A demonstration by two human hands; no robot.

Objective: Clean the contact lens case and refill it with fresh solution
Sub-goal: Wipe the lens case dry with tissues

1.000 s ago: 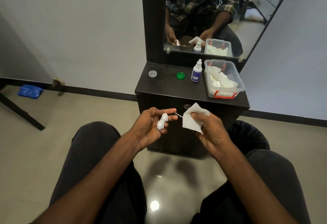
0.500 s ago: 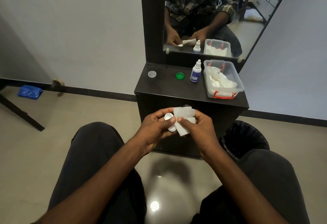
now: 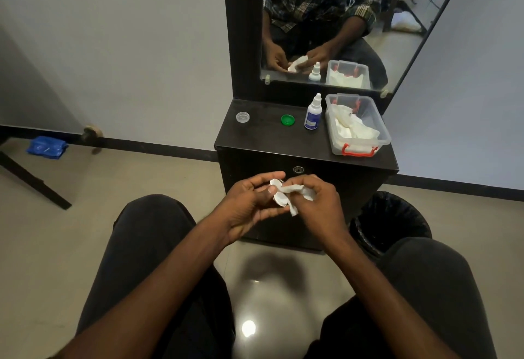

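Observation:
My left hand (image 3: 249, 202) grips the white contact lens case (image 3: 279, 198) in front of the dark cabinet, above my lap. A crumpled white tissue (image 3: 297, 191) is pinched in my right hand (image 3: 320, 202) and pressed against the case. On the cabinet top (image 3: 255, 137) lie a clear cap (image 3: 242, 117) at the left and a green cap (image 3: 287, 120) near the middle. The white solution bottle (image 3: 313, 113) with a blue label stands upright beside the green cap.
A clear plastic box (image 3: 380, 137) with red latches holds tissues at the cabinet's right end. A mirror (image 3: 340, 18) rises behind the cabinet. A black bin (image 3: 391, 222) sits on the floor by my right knee. A blue cloth (image 3: 46, 146) lies at the far left wall.
My hands, apart a second ago, have come together. The tissue in my right hand now presses on the case, and it looks more crumpled than before.

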